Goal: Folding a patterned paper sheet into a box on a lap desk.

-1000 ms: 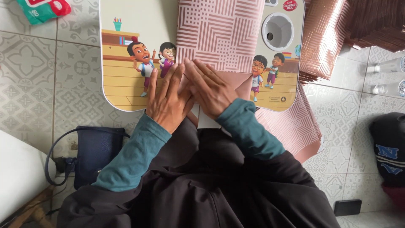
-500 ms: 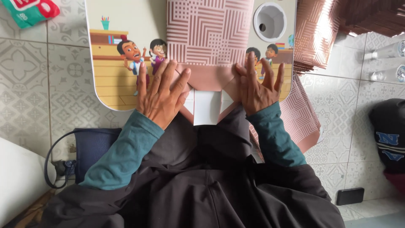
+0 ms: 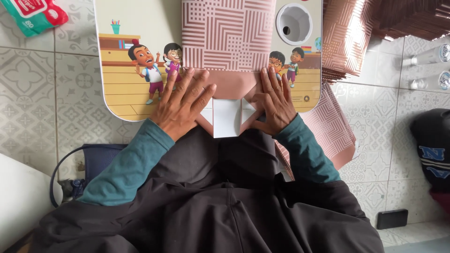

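A pink paper sheet with a geometric line pattern [image 3: 228,35] lies on a small lap table printed with cartoon children [image 3: 126,89]. Its near end is folded into plain pink and white flaps [image 3: 227,117]. My left hand [image 3: 181,104] lies flat with fingers spread on the left side of the fold. My right hand [image 3: 274,101] presses flat on the right side of it. Neither hand grips anything. Both sleeves are teal.
Stacks of the same patterned pink paper lie at the upper right [image 3: 375,28] and beside my right arm [image 3: 330,131]. A round cup hole [image 3: 294,23] sits in the table. A green wipes pack [image 3: 33,14], dark blue bag [image 3: 96,161], two bottles [image 3: 429,65] and black phone [image 3: 393,218] rest on the tiled floor.
My hands, overlapped at the middle of the fold a second ago, have slid apart to the left and right, uncovering the white flap between them.
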